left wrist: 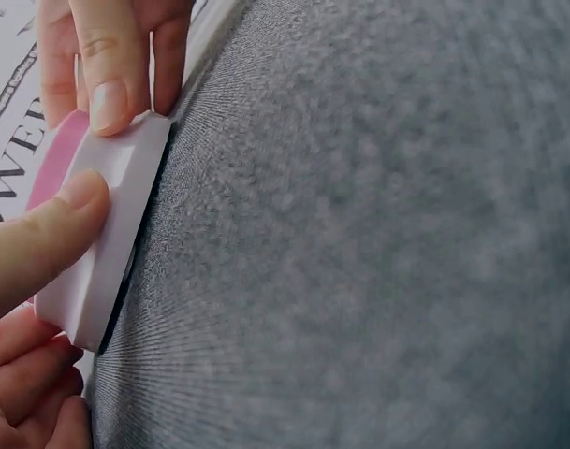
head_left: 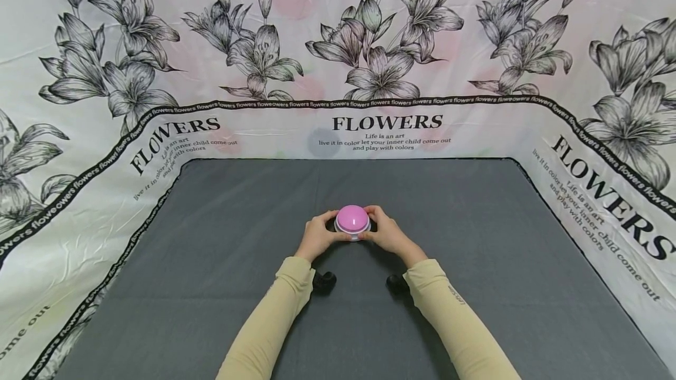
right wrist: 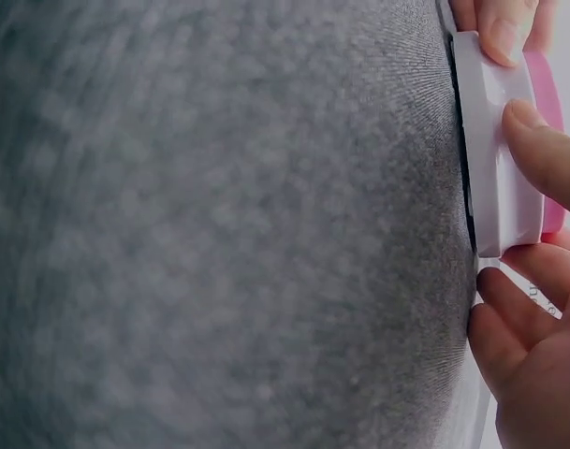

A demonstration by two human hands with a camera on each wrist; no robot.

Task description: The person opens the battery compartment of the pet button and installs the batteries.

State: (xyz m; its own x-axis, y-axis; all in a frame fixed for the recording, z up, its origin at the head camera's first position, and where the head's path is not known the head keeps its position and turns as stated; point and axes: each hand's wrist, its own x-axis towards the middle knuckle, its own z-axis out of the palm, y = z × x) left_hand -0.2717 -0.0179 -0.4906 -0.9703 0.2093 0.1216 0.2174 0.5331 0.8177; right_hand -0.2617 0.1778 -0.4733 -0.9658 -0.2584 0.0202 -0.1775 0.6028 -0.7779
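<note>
A round push button (head_left: 352, 219) with a glossy pink dome and a white base sits upright on the grey cloth, near the middle of the head view. My left hand (head_left: 318, 233) holds its left side, thumb at the front and fingers round toward the back. From the right, my right hand (head_left: 389, 233) grips it the same way. Both thumbs press on the white base (left wrist: 125, 187) in the left wrist view. Low on its side, the base (right wrist: 495, 159) shows a dark underside edge close against the cloth. The pink dome is uncovered; fingers hide parts of the sides.
A grey cloth (head_left: 237, 321) covers the table area. White fabric (head_left: 391, 133) printed with flowers and lettering borders it at the back and sides. Black wrist-worn devices (head_left: 324, 282) show beside both cream sleeves (head_left: 264, 333).
</note>
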